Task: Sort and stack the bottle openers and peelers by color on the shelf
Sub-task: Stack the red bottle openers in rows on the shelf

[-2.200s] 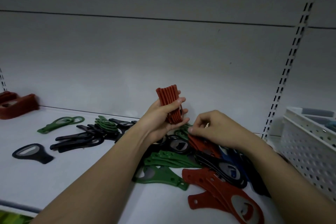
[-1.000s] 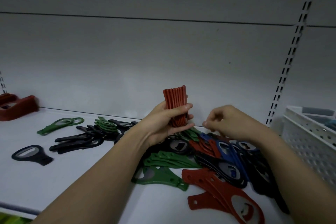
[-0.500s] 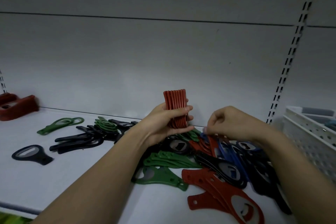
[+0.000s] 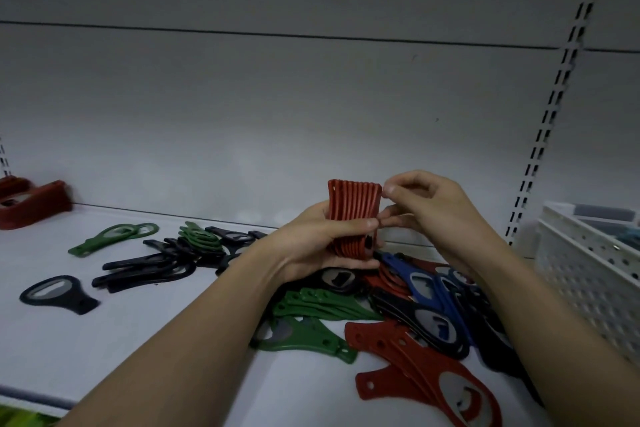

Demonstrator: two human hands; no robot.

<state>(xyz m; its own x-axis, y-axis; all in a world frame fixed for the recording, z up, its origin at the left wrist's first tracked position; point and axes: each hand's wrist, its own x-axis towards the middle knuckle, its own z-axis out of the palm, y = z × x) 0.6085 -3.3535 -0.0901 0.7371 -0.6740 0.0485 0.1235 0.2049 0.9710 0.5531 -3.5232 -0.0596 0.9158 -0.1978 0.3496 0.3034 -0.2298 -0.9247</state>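
Observation:
My left hand (image 4: 311,250) grips an upright stack of red bottle openers (image 4: 351,201) above the shelf (image 4: 138,340). My right hand (image 4: 429,208) is at the stack's right side, and its thumb and forefinger pinch the outermost red opener there. Below both hands lies a mixed pile: green openers (image 4: 322,302), red openers (image 4: 412,364), blue openers (image 4: 420,286) and black ones (image 4: 429,326).
To the left lie a lone green opener (image 4: 110,237), a green stack (image 4: 201,239) on black peelers (image 4: 145,272), a black opener (image 4: 57,293) and a red stack (image 4: 33,203) at the far left. A white perforated basket (image 4: 588,274) stands at the right, beside a slotted upright (image 4: 554,97).
My right hand rose from the pile, where it was picking among red and blue openers, up to the right side of the stack. My left hand kept hold of the stack.

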